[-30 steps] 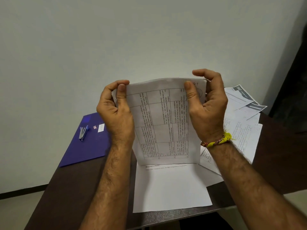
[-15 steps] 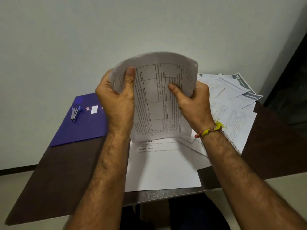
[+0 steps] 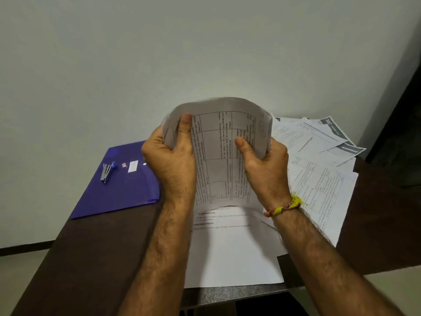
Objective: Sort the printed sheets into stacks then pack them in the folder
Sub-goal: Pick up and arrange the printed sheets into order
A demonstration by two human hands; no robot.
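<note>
The left hand [image 3: 169, 160] grips the left edge of a white printed sheet with a ruled table of small text [image 3: 219, 153], thumb pressed flat on its face and fingers curled behind; the right hand [image 3: 265, 166] clamps the right edge the same way, thumb on the print, fingers hidden behind the paper; between the two hands the sheet bows upward in an arch, held above the dark brown wooden table [image 3: 91, 254]. Directly below the hands lies a white sheet with a few lines of bold-headed text [image 3: 230, 254], flat on the table and reaching its near edge; to the right of the right hand spreads a loose fan of overlapping printed sheets [image 3: 319, 169], some with dark grey header bands. Well to the left of the left hand rests a flat purple plastic folder [image 3: 127, 190]; on it lies a small blue-and-silver stapler [image 3: 107, 172]. A yellow-and-red thread band [image 3: 284, 207] circles the right wrist.
</note>
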